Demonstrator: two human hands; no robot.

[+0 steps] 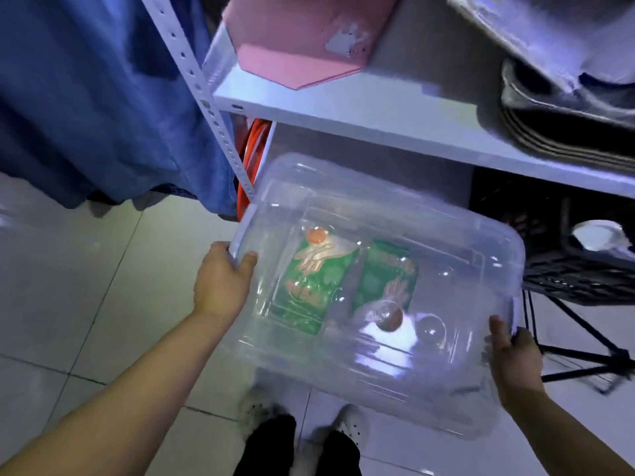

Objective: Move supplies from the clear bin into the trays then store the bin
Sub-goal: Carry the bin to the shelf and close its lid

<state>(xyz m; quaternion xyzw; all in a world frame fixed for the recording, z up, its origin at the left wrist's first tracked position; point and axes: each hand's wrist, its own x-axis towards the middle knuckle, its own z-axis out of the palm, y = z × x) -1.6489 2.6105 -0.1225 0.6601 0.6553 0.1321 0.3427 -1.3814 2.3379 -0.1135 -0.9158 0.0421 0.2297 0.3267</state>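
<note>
I hold a clear plastic bin point(457, 242) with its lid on, level in front of me above the tiled floor. My left hand point(221, 280) grips the handle on its left end, and my right hand point(513, 359) grips its right end. Through the lid I see two green packets point(316, 286) printed with glove pictures lying on the bin's bottom. The bin's far edge sits just below the front of a white shelf point(343, 111).
The white metal rack holds a pink folder point(295, 39) and stacked dark trays point(563, 121) on the shelf above. An orange cable coil point(249, 156) and a black crate point(567, 266) sit on the level below. Blue cloth point(103, 97) hangs at the left. A black stand point(584, 352) is at the right.
</note>
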